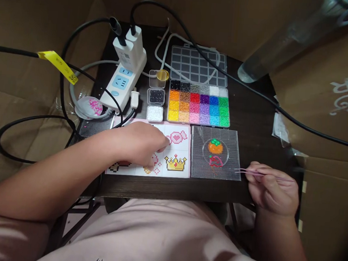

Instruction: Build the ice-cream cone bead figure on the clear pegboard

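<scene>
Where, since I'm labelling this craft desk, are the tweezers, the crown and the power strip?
Tweezers (252,174): head view, on one slim prong.
Crown (175,164): head view, on the printed yellow body.
Power strip (121,82): head view, on the blue socket face.

Left forearm (66,174) reaching from the lower left, left hand (143,142) back-up near center frame, right forearm (279,241) rising from the lower right, right hand (272,191) curled, thumb (273,183) pinched inward.

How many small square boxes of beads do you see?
2, both left of the multicoloured bead case: a box of black beads and, just in front, a box of white beads. The left hand could hide others.
</scene>
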`<state>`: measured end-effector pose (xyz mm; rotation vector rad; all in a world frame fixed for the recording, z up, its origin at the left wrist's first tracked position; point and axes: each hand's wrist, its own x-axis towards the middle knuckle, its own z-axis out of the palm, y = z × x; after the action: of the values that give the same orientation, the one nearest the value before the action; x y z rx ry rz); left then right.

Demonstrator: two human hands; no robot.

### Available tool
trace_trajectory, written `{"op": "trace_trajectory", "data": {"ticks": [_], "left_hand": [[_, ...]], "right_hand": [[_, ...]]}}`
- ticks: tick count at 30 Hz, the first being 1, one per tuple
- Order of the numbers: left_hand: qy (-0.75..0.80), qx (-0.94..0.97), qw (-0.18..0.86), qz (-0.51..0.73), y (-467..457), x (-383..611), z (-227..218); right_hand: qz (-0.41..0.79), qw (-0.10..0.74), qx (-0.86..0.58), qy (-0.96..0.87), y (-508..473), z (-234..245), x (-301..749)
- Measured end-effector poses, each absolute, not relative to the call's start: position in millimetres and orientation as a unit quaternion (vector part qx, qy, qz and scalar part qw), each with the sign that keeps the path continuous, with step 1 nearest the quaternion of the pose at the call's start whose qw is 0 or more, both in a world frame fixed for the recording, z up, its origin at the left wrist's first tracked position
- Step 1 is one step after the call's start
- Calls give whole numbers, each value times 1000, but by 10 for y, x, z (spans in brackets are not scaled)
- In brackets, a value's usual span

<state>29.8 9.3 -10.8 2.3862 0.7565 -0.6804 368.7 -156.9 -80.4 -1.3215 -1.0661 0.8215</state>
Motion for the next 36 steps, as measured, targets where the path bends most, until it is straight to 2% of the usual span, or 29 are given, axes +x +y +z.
{"op": "trace_trajectory", "data": {"ticks": [10, 17, 20, 29, 36], "left_hand": [[290, 886, 252, -258, 54, 322, -77], [327, 867, 268, -265, 32, 343, -3], [335, 860, 274, -270, 19, 357, 20], [349, 845, 297, -274, 32, 380, -4], [357, 837, 306, -280, 33, 413, 38]], "right_hand": [[349, 593, -581, -434, -1147, -657, 3637], [287, 428, -603, -609, -202, -217, 3313], [274, 387, -590, -654, 115, -138, 3114], [302, 352, -568, -680, 542, -305, 2786], [314, 372, -587, -647, 543, -452, 2702]]}}
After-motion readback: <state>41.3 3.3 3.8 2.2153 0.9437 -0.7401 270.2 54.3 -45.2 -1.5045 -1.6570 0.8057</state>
